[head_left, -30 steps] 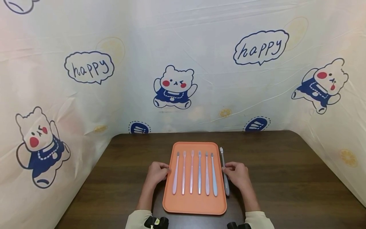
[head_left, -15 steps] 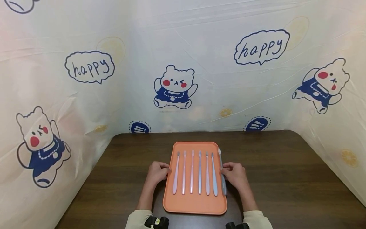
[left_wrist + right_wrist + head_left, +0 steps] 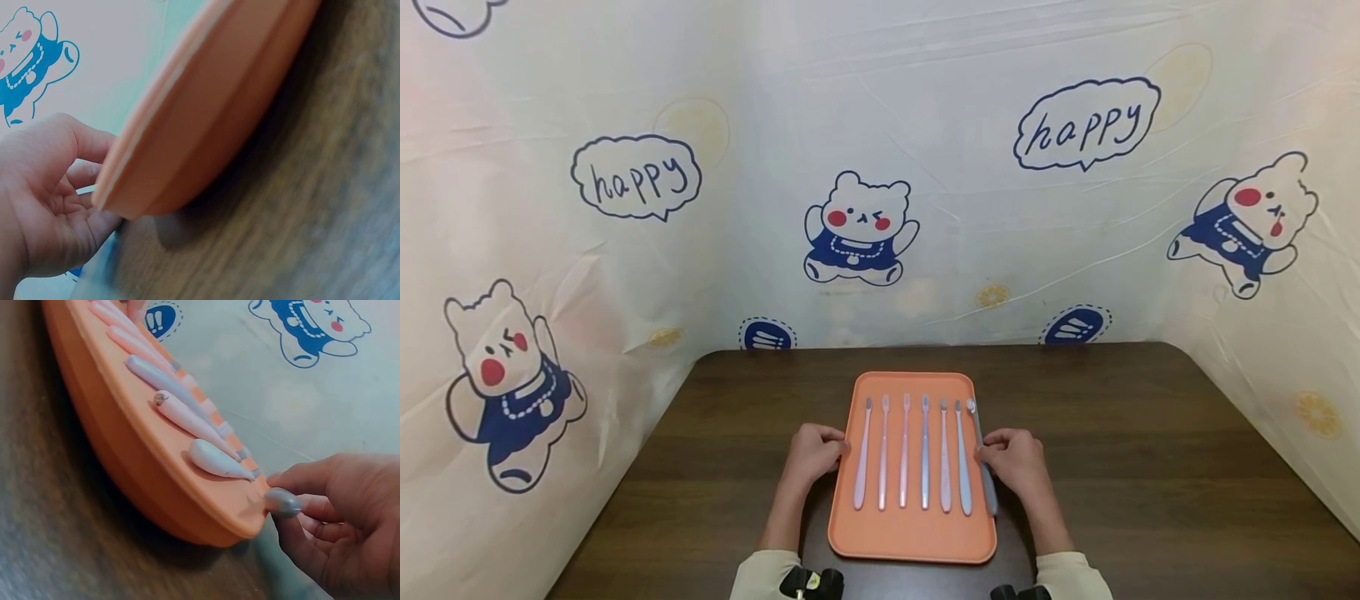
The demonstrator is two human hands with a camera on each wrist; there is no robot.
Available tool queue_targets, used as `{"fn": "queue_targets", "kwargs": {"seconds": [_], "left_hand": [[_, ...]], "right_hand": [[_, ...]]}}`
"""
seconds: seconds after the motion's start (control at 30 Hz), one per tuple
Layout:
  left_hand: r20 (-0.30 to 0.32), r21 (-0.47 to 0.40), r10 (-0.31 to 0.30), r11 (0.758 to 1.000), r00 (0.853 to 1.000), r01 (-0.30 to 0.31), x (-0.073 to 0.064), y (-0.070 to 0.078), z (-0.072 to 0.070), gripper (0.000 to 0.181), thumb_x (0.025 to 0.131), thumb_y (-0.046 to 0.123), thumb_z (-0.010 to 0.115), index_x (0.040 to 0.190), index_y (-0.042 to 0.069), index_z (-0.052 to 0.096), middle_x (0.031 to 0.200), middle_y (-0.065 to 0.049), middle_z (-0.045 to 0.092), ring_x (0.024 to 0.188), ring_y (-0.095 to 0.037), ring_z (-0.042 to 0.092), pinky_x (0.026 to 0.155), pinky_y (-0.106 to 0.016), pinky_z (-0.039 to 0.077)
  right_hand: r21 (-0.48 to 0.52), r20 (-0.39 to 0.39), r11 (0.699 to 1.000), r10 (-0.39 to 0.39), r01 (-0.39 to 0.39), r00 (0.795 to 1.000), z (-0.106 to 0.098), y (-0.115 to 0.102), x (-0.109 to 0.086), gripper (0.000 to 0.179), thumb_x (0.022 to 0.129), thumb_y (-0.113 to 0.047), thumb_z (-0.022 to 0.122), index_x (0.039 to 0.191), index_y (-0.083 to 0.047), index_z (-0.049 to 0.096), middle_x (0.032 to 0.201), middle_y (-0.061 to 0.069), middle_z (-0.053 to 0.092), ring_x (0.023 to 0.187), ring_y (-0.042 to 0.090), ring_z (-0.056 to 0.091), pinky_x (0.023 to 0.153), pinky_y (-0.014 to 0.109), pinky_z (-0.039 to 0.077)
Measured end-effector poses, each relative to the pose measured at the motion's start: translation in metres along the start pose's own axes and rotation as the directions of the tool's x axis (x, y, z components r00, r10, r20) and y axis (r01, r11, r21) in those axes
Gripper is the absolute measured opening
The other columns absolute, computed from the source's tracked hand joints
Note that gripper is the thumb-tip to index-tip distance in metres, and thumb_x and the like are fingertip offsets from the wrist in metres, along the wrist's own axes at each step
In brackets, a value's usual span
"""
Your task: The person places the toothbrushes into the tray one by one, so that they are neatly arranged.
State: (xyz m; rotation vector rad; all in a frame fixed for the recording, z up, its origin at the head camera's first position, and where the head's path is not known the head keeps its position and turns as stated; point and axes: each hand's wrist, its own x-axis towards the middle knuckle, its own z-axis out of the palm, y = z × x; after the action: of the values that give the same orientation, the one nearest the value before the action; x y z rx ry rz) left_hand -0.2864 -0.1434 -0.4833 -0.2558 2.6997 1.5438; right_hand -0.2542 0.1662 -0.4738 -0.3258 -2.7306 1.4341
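An orange tray (image 3: 910, 537) lies on the table with several toothbrushes in a row, heads toward the far side; their handles are pink, lilac and blue, such as the light blue toothbrush (image 3: 964, 475) at the row's right end. My left hand (image 3: 812, 450) grips the tray's left rim, thumb and fingers at the edge in the left wrist view. My right hand (image 3: 1018, 460) pinches a grey toothbrush (image 3: 989, 490) along the right rim. In the right wrist view, the grey toothbrush's rounded handle end (image 3: 284, 503) overlaps the rim, fingertips just behind it.
The dark wooden table (image 3: 1150, 467) extends around the tray on both sides. Behind it hangs a pale curtain (image 3: 955, 233) printed with bears and "happy" bubbles, which also closes in the left and right sides.
My right hand has moved slightly left, bringing the grey toothbrush from beside the tray to over its right rim; its head has come nearer to me. The left hand and tray have stayed in place.
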Motion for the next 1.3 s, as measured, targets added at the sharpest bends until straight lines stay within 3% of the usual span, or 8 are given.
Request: {"fn": "queue_targets", "kwargs": {"seconds": [0.3,0.8,0.97,1.03,1.13,1.3], "left_hand": [[0.005,0.001,-0.002,1.0,1.0,0.002,0.0,-0.001,0.0,0.022,0.081,0.004,0.069,0.099,-0.005,0.078,0.096,-0.018,0.075,0.071,-0.013,0.069,0.06,-0.03,0.06],[0.012,0.0,-0.004,1.0,1.0,0.004,0.002,0.001,0.001,0.022,0.083,0.005,0.069,0.101,-0.005,0.077,0.098,-0.02,0.075,0.072,-0.015,0.07,0.062,-0.031,0.061],[0.028,-0.002,0.018,1.0,0.999,-0.018,0.003,0.001,0.002,0.023,0.085,0.007,0.069,0.102,-0.005,0.077,0.096,-0.018,0.075,0.072,-0.015,0.07,0.062,-0.031,0.061],[0.022,0.013,0.054,0.998,0.998,-0.054,0.003,-0.001,0.002,0.022,0.088,0.008,0.068,0.103,-0.005,0.076,0.094,-0.017,0.075,0.071,-0.014,0.07,0.061,-0.03,0.06],[-0.03,0.118,0.154,0.982,0.988,-0.15,0.003,-0.005,-0.004,0.02,0.092,0.013,0.067,0.103,0.0,0.078,0.091,-0.012,0.076,0.075,-0.015,0.07,0.064,-0.032,0.059],[-0.128,0.361,0.331,0.893,0.935,-0.267,0.014,-0.01,-0.022,0.021,0.093,0.02,0.069,0.105,0.006,0.079,0.102,-0.012,0.077,0.091,-0.026,0.072,0.077,-0.045,0.059]], "right_hand": [[-0.016,0.026,1.0,0.018,-0.018,0.999,0.005,0.004,0.002,0.02,0.083,-0.015,0.077,0.095,-0.001,0.069,0.07,0.005,0.069,0.058,0.012,0.061,0.054,0.027,0.047],[0.067,0.091,0.997,0.017,-0.023,0.996,0.002,0.008,0.003,0.023,0.091,-0.014,0.073,0.104,0.003,0.066,0.075,0.007,0.07,0.056,0.012,0.059,0.053,0.028,0.05],[0.078,0.033,0.997,-0.018,0.015,0.999,-0.004,0.013,0.002,0.022,0.093,-0.016,0.071,0.106,0.002,0.067,0.074,0.008,0.067,0.056,0.013,0.058,0.053,0.028,0.05],[0.034,-0.023,0.997,-0.063,0.064,0.998,-0.006,0.018,0.002,0.019,0.094,-0.016,0.07,0.104,0.0,0.07,0.077,0.008,0.069,0.06,0.014,0.06,0.056,0.028,0.05],[-0.077,-0.091,0.986,-0.157,0.15,0.983,-0.011,0.023,0.002,0.016,0.095,-0.017,0.069,0.103,-0.004,0.072,0.083,0.007,0.07,0.07,0.014,0.062,0.063,0.029,0.049],[-0.283,-0.147,0.918,-0.327,0.277,0.934,-0.023,0.034,0.015,0.018,0.095,-0.02,0.069,0.107,-0.007,0.074,0.098,0.011,0.075,0.087,0.027,0.069,0.075,0.045,0.055]]}}
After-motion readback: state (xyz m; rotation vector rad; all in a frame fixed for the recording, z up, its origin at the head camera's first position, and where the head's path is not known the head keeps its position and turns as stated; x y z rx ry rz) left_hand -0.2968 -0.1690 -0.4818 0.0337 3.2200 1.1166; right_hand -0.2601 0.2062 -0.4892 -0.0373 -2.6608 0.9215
